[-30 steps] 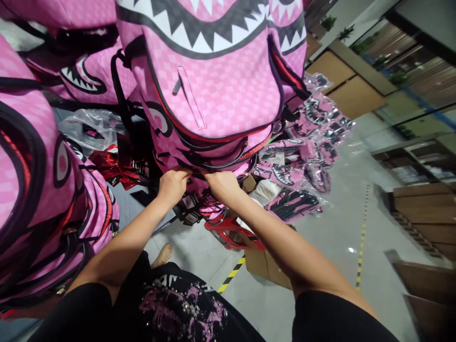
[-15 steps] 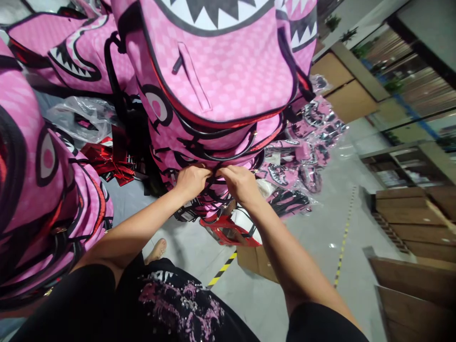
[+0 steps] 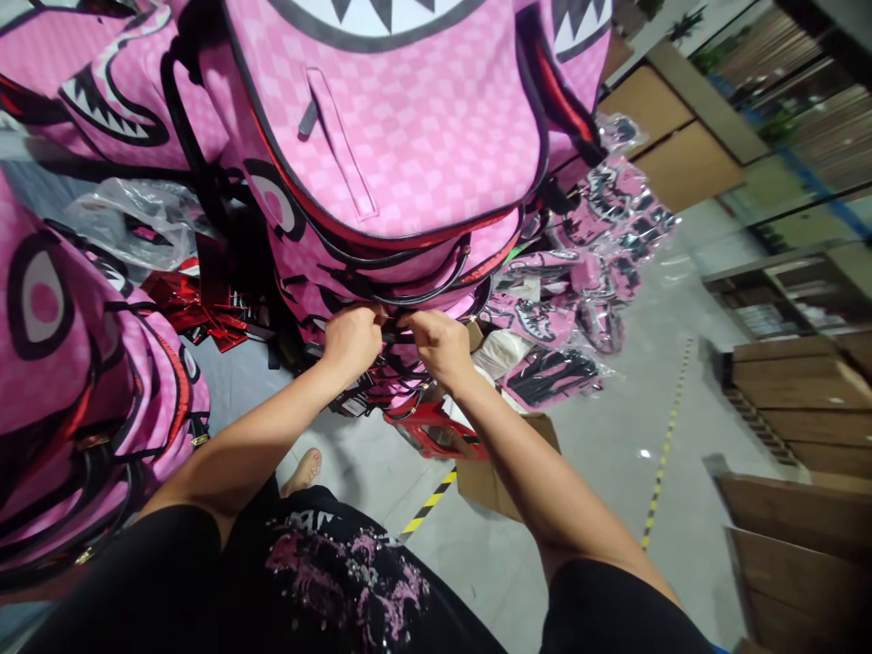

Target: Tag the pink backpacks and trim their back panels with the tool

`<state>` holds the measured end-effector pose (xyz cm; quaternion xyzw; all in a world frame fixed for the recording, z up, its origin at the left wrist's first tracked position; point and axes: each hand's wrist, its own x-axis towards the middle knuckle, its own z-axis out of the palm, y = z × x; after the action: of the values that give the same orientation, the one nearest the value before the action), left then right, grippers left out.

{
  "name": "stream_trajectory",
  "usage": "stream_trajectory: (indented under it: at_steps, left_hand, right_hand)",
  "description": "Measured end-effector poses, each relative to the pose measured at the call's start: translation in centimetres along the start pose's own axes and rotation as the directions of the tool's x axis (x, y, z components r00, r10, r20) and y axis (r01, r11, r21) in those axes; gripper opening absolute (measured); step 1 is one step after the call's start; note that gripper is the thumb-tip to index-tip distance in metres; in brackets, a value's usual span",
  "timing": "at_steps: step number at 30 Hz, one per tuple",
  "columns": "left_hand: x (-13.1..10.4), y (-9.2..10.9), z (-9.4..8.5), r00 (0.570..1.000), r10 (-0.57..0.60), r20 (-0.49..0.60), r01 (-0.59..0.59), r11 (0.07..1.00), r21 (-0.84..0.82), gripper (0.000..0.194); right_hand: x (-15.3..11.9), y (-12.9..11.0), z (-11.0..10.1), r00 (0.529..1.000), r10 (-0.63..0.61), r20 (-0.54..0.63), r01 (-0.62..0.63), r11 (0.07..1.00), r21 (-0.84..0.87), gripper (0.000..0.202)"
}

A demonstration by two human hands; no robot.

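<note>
A pink checkered backpack [image 3: 422,136] with shark teeth, black piping and a short front zip lies on top of a stack of similar backpacks. Below its front edge, my left hand [image 3: 354,343] is closed in a pinch at the dark trim of a pink backpack in the stack. My right hand [image 3: 440,345] pinches the same area just to the right, knuckles up. A small dark strip shows between the two hands. My fingertips are largely hidden, so the exact part held cannot be made out.
More pink backpacks [image 3: 41,291] are piled at the left. Crumpled clear plastic [image 3: 129,222] and shiny red pieces [image 3: 197,304] lie between the piles. Plastic-wrapped pink bags [image 3: 599,263], a red container [image 3: 436,431] and a cardboard box [image 3: 490,486] stand right of the stack.
The view has shifted, so the backpacks sit further left and higher. Both hands stay closed at the same part of the stack, with their wrists turned slightly.
</note>
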<state>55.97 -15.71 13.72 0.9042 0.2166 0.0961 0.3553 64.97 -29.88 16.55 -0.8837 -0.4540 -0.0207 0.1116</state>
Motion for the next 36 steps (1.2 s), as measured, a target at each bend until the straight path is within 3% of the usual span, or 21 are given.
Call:
stream_trajectory:
  at_steps: [6, 10, 15, 18, 20, 23, 26, 28, 30, 34, 36]
  left_hand:
    - [1.0, 0.4, 0.0, 0.997, 0.019, 0.074, -0.018, 1.0, -0.015, 0.031]
    - [1.1, 0.8, 0.1, 0.995, 0.054, 0.089, -0.055, 0.998, 0.007, 0.031]
    - [-0.5, 0.8, -0.9, 0.973, 0.193, 0.125, -0.202, 0.977, 0.06, 0.02]
    - [-2.4, 0.0, -1.4, 0.951, 0.288, 0.113, -0.299, 0.949, 0.099, 0.021]
    - [-3.5, -0.9, -1.1, 0.932, 0.352, 0.088, -0.359, 0.928, 0.1, 0.035]
    - [-4.4, -2.4, -0.3, 0.941, 0.337, 0.028, -0.335, 0.941, -0.054, 0.044]
    - [-4.2, -3.8, 0.1, 0.981, 0.191, 0.02, -0.178, 0.943, -0.28, 0.033]
    - [-3.9, -4.8, 0.0, 0.984, 0.172, 0.051, -0.142, 0.92, -0.365, 0.027]
    - [-3.8, -5.7, -0.3, 0.97, 0.229, 0.089, -0.164, 0.874, -0.457, 0.028]
    - [-3.7, -7.3, -0.3, 0.923, 0.372, 0.095, -0.222, 0.72, -0.657, 0.052]
    - [-3.4, -7.6, 0.1, 0.929, 0.369, 0.038, -0.239, 0.675, -0.698, 0.047]
  right_hand:
    - [-0.3, -0.1, 0.2, 1.0, -0.003, 0.025, 0.003, 1.0, 0.025, 0.03]
    - [-0.7, -0.3, 1.1, 0.998, 0.021, -0.059, -0.024, 0.999, -0.042, 0.03]
    - [-2.0, 0.8, 0.4, 0.969, -0.197, -0.147, 0.131, 0.921, -0.368, 0.026]
    - [-2.8, 2.5, -0.8, 0.934, -0.26, -0.246, 0.143, 0.9, -0.411, 0.023]
    - [-3.2, 3.1, -1.1, 0.917, -0.245, -0.316, 0.139, 0.936, -0.322, 0.021]
    - [-3.4, 2.0, -0.2, 0.907, -0.014, -0.421, 0.039, 0.998, 0.051, 0.021]
    - [-2.7, -0.6, 1.8, 0.881, 0.283, -0.38, -0.06, 0.863, 0.502, 0.023]
    - [-1.9, -2.2, 2.9, 0.865, 0.388, -0.317, -0.081, 0.733, 0.675, 0.026]
    - [-1.1, -3.1, 3.4, 0.866, 0.408, -0.289, -0.085, 0.69, 0.719, 0.027]
    - [-0.6, -2.8, 3.2, 0.871, 0.354, -0.34, -0.081, 0.787, 0.612, 0.022]
    - [-0.8, -2.4, 3.0, 0.882, 0.341, -0.326, -0.101, 0.812, 0.575, 0.018]
